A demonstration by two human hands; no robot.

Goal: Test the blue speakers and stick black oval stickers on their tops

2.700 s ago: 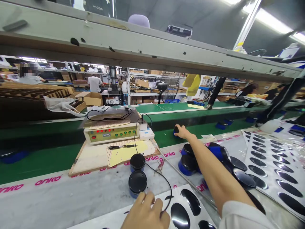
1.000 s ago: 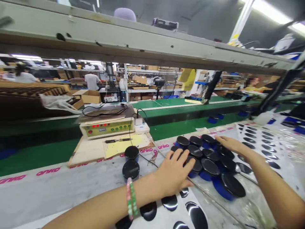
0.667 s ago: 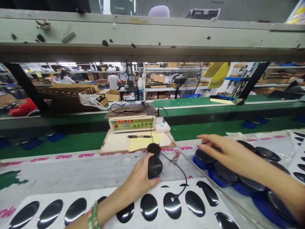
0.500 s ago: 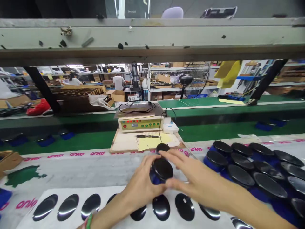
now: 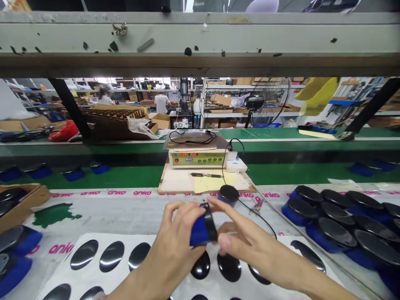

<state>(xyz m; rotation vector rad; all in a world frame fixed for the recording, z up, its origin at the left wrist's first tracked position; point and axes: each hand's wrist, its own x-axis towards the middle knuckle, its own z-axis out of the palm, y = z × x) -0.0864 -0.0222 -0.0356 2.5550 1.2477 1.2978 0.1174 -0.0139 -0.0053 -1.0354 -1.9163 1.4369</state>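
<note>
A round blue piece with a glossy black cap point(image 5: 201, 229) is held above the middle of the white sheet, turned on its side with the cap towards the right. My left hand point(image 5: 179, 233) is closed around its blue body. On the cap side, my right hand point(image 5: 239, 237) has its index finger at the upper rim and its thumb at the lower rim. Beneath my hands lies the white sheet point(image 5: 103, 283) with rows of shiny black discs point(image 5: 111, 256). Another blue piece with a black top point(image 5: 229, 193) stands just behind my hands.
Many similar blue pieces point(image 5: 331, 233) stand grouped at the right, others point(image 5: 18, 241) at the left by a cardboard box point(image 5: 31, 204). A control box point(image 5: 200, 159) sits behind on a board, its cable point(image 5: 258, 214) trailing. A shelf beam point(image 5: 200, 39) crosses above.
The held piece has turned from cap up to lying on its side, cap facing right. My right hand has shifted round to the cap side. The whole view has swung slightly left.
</note>
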